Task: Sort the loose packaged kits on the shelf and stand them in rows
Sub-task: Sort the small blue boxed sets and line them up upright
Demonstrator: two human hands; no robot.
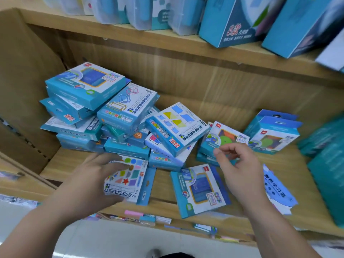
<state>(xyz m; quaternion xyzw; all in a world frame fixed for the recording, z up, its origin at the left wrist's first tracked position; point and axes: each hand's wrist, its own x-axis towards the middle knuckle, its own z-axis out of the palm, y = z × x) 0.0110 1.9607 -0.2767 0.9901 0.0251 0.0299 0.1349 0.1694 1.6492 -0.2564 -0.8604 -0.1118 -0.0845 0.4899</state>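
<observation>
- Many blue kits lie in a loose pile [115,116] on the wooden shelf [163,187]. The boxes lie flat or tilted and cross one another, and none in the pile stands upright.
- Left of the pile, a brown cardboard wall [22,90] closes the shelf's end.
- Just in front of the pile, the left hand [89,177] holds the shapes kit [130,177]. Its fingers spread over the kit's far left corner and its thumb sits at the near edge, so the grip is clamped on that kit. The kit lies face up near the shelf's front edge, with its far edge against the pile's lowest boxes.
- On the pile's right slope, the triangles kit [176,125] rests tilted and face up on other boxes.
- In front of the pile and to its right, the window kit [199,189] lies flat and face up, apart from the shapes kit.
- Right of the pile, the right hand [240,170] hovers above the shelf with its fingers loosely curled. Thumb and forefinger are apart, and the grip holds nothing.
- At the pile's right foot, behind that hand, the circle kit [223,136] leans on a flatter box.
- Farther right of the pile, two standing kits [273,135] are upright with their faces forward, one close behind the other.
- Well right of the pile, a white-and-blue pack [277,189] lies flat, with teal boxes [325,174] beyond it.
- Above the pile, an upper shelf carries clear cases [111,10] and tall blue boxes [232,21].
</observation>
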